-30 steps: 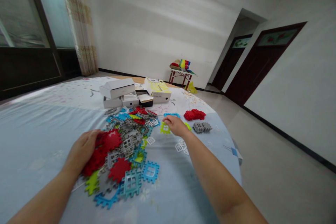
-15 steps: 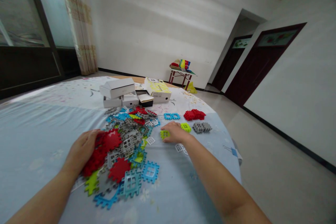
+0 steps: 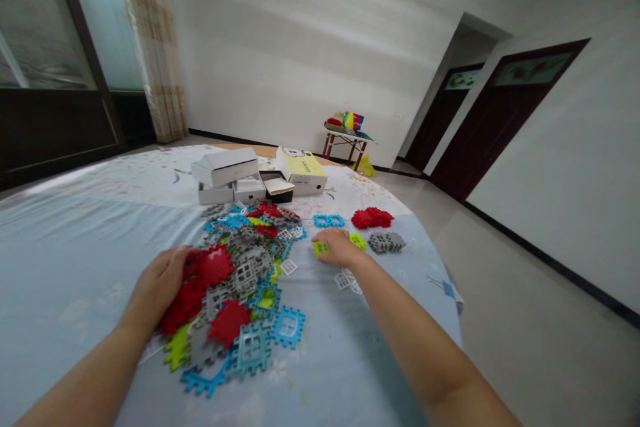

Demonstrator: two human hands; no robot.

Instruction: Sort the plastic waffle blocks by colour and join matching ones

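My left hand [image 3: 163, 283] is curled against several red interlocking building tiles [image 3: 187, 300] at the left side of a mixed pile; its fingertips are hidden. My right hand [image 3: 336, 248] is closed over a lime-green window tile [image 3: 320, 248] just right of the pile. Another lime-green tile [image 3: 358, 241] lies just beyond this hand, partly hidden by it. The pile between my hands holds grey tiles [image 3: 245, 277], red ones, and blue ones such as a blue window tile [image 3: 289, 326] at its near right edge.
Grouped on the right are red tiles [image 3: 373, 217], grey tiles [image 3: 386, 242] and blue frame tiles [image 3: 329, 221]. White lattice pieces [image 3: 345, 279] lie by my right wrist. White boxes [image 3: 225, 168], a black box [image 3: 277, 187] and a yellow-and-white box [image 3: 303, 170] stand behind the pile.
My right hand has moved slightly away from me and to the right, with the lime-green window tile under its fingers. My left hand stays at the red tiles.
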